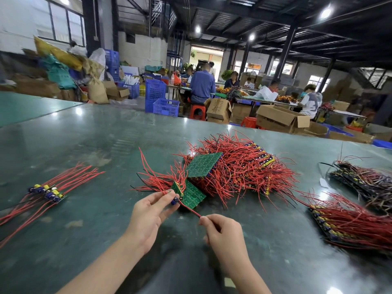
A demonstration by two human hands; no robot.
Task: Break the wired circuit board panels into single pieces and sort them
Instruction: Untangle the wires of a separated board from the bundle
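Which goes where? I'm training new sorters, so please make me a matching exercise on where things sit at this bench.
Things:
1. green panel
2. separated pieces
3. dark-wired stack
4. red wire

Places:
A. far right of table
B. pinched by right hand
C. left of table
D. atop the central wire pile

Pairs: 1-D, 2-C, 3-A, 4-B

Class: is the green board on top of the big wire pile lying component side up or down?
Down: the green board shows its bare solder side, and its red wires stick out from underneath.
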